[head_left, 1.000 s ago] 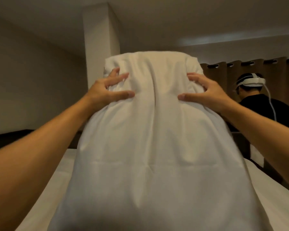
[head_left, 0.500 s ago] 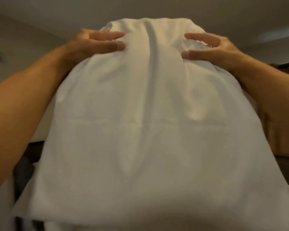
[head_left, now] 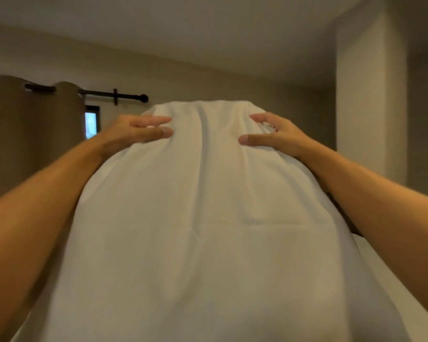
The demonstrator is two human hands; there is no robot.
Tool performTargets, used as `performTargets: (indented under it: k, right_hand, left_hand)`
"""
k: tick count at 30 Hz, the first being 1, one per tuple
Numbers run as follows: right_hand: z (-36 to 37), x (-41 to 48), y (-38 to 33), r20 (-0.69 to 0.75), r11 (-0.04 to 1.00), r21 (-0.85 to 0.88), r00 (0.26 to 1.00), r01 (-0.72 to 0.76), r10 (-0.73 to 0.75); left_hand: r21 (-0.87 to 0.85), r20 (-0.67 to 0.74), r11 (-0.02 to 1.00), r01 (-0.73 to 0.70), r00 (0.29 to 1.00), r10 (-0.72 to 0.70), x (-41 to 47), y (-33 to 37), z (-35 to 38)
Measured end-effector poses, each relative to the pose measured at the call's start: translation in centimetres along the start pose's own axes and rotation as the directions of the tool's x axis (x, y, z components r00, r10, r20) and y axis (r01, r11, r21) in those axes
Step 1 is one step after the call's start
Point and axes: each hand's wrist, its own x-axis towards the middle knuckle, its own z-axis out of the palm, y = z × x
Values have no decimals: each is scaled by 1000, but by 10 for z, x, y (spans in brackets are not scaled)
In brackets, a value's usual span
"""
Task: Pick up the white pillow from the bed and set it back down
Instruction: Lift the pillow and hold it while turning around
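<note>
The white pillow (head_left: pixel 203 218) is held up in front of me, hanging long and filling the middle and bottom of the view. My left hand (head_left: pixel 134 132) grips its upper left corner, thumb pressed on the near face. On the upper right corner my right hand (head_left: pixel 274 135) holds it the same way. A strip of white bed (head_left: pixel 405 287) shows at the lower right, below the pillow. The pillow's lower edge is out of frame.
Brown curtains (head_left: pixel 30 134) on a black rod (head_left: pixel 114 96) hang at the left, with a small bright window (head_left: pixel 90 124) beside them. A square wall column (head_left: pixel 371 95) rises at the right. Ceiling fills the top.
My view has swung round to another side of the room; curtains now sit left and the column right. The pillow stays gripped in both hands, a little lower in the view than half a second ago.
</note>
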Motion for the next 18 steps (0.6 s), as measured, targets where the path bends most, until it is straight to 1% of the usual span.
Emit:
performTargets:
  k: [4,6,9,12,14,18]
  right_hand:
    - [78,13,-4,88,993,118,996,-29,19]
    - [117,19,-7,142,988,150,990,-35,13]
    - [176,24,-9,221,979,194,975,-60,16]
    - [234,27,-3,266,963,250,964,-100,31]
    - [271,24,3,292,958,263,956,-119,38]
    - [336,12,18,293,954,277,956,-116,31]
  left_hand:
    - [49,-25,996,75,997,-74,-34,-52,-44]
    - [72,-37,992,108,994,-106,-50,-79,-65]
    - [60,-34,989,138,990,-136,-70,-122,-94]
    - [49,-14,986,160,987,-159,-89,-164,-118]
    - [46,-25,980,196,981,-195,-102,-192,-130]
    - [53,-32,962,266,964,-265,-131,-242,-145]
